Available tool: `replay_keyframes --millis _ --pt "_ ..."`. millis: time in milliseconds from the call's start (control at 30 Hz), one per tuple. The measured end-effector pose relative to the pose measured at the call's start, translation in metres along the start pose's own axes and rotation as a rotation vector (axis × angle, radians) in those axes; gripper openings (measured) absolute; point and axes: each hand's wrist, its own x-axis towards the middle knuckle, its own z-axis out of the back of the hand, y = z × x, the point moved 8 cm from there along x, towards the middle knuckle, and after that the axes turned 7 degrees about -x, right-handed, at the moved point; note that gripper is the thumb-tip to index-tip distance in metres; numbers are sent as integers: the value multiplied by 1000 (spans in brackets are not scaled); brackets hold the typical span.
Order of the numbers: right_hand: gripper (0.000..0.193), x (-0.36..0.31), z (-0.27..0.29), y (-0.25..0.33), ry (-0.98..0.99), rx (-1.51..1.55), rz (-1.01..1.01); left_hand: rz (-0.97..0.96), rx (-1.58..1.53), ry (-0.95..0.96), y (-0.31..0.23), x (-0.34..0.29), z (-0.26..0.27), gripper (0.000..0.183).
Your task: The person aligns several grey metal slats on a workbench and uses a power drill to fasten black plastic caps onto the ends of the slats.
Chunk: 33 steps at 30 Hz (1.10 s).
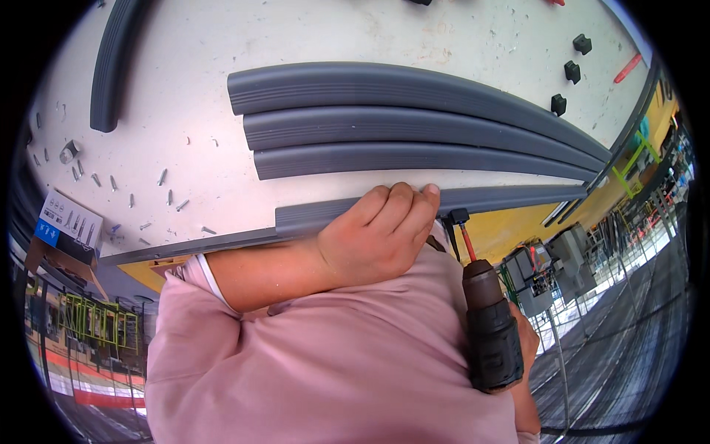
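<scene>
A grey ribbed rail lies along the near edge of the table. My left hand is closed over its middle, fingers curled on top and the thumb hidden. In my right hand is a dark cordless drill, gripped by its mostly hidden handle. The drill points away from me, and its red bit reaches up to a small black block at the rail's near side. I cannot tell whether the block is fixed to the rail. Beyond it, three similar grey rails lie side by side.
Several loose screws are scattered on the white table at left, near an open cardboard box. Another grey rail lies at far left. Several black blocks and a red pen-like stick lie at far right.
</scene>
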Motion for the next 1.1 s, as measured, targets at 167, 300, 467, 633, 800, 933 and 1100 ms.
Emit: replay_keyframes --millis 167,300,467,633,800,933,1100 --pt "47 7 5 2 16 13 -36 19 -23 4 -1 2 1 38" --pt "40 15 12 8 -28 16 -56 2 4 -6 0 2 -1 37" --pt "39 20 34 21 -128 95 106 1 25 2 -1 0 -2 34" --pt "36 22 38 21 -138 -14 189 21 5 8 1 4 0 30" --pt "46 30 50 26 -52 -99 361 -3 33 -4 0 5 -1 31" --pt "48 41 60 32 -65 -72 394 -4 52 -23 1 3 -3 30" --pt "51 42 66 30 -3 -94 444 12 44 -23 0 3 -3 27"
